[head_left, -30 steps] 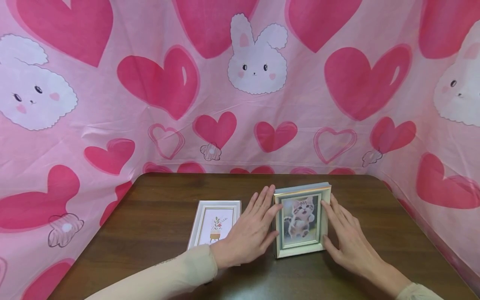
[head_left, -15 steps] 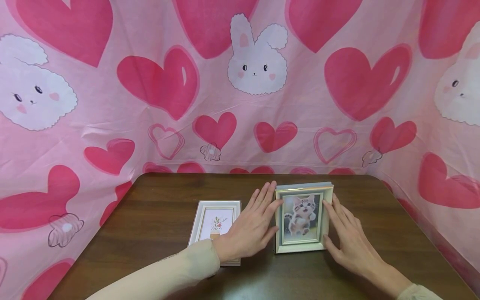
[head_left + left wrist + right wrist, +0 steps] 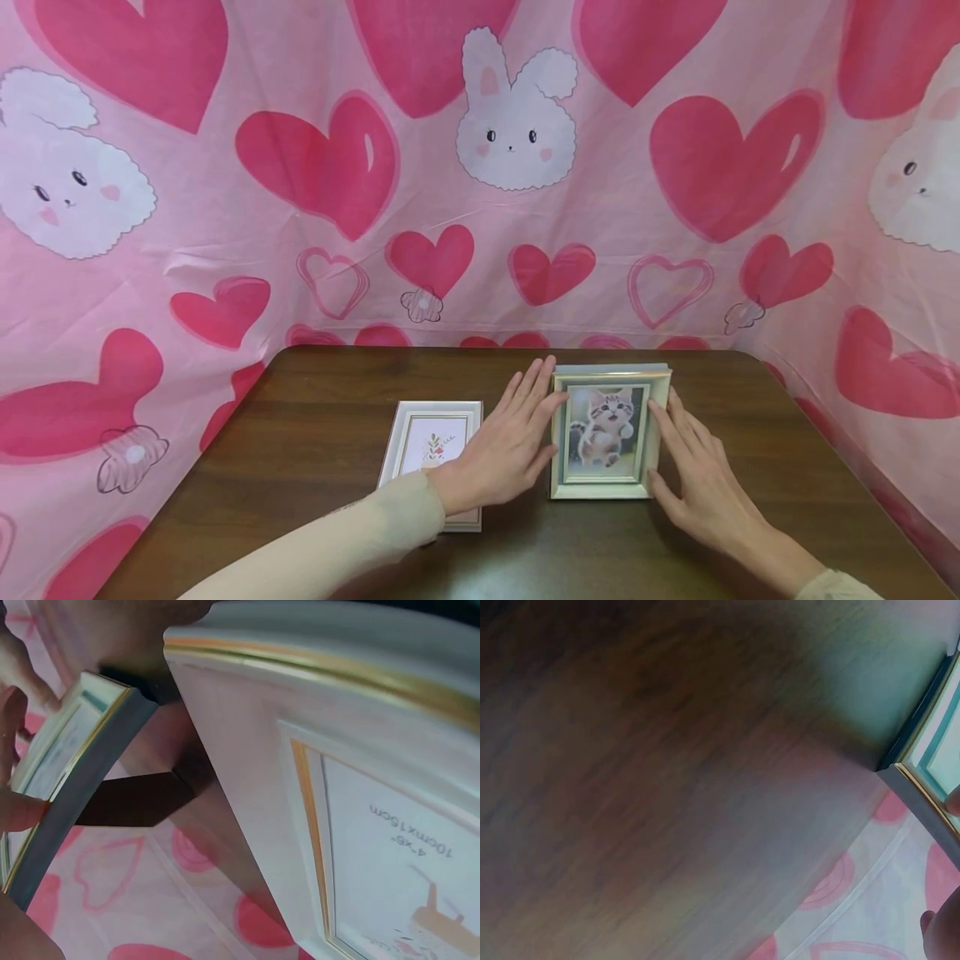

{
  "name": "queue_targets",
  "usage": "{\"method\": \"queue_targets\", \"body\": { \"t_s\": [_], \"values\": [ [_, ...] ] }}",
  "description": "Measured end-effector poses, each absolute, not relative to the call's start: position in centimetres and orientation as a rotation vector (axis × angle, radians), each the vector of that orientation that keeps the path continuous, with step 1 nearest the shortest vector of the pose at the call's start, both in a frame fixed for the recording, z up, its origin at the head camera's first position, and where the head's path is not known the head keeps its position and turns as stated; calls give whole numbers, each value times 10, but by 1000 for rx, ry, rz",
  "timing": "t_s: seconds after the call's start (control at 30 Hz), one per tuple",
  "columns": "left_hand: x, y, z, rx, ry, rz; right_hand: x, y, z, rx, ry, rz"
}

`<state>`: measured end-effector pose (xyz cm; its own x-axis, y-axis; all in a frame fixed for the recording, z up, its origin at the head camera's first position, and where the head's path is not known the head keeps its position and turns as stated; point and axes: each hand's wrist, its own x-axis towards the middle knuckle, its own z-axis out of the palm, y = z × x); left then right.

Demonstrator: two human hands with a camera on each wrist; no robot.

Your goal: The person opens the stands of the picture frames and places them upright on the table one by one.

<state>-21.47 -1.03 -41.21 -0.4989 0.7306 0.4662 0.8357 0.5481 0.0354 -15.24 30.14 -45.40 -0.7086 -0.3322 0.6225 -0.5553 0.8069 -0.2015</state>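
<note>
A cream picture frame (image 3: 611,492) with a kitten photo (image 3: 606,429) stands upright at the right of the table, between the two hands. The left hand (image 3: 506,446) holds its left edge, fingers long, index finger lapping onto the front. On the opposite edge, the right hand (image 3: 697,462) has index finger and thumb at the front while other fingers reach behind. A dark easel leg (image 3: 139,799) props the frame's back in the left wrist view. Left of it lies a white picture frame (image 3: 401,437) with a potted-plant print, partly covered by the left wrist.
The brown wooden table (image 3: 322,433) has rounded far corners. Behind and on both sides hangs a pink cloth (image 3: 315,225) with hearts and bunny faces. In the right wrist view, the kitten frame's corner (image 3: 892,765) shows at the right edge.
The kitten frame has turned to face the viewer more squarely and shifted slightly back and right. Both hands have stayed on its edges. The plant-print frame has not moved.
</note>
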Motion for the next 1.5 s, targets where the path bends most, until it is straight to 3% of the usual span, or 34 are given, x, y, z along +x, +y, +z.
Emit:
{"method": "queue_targets", "body": {
  "t_s": [1.5],
  "values": [
    [-236, 1, -407, -1263, -2403, -301, -162, 307, -452, 638, -2393, 453]
  ]
}}
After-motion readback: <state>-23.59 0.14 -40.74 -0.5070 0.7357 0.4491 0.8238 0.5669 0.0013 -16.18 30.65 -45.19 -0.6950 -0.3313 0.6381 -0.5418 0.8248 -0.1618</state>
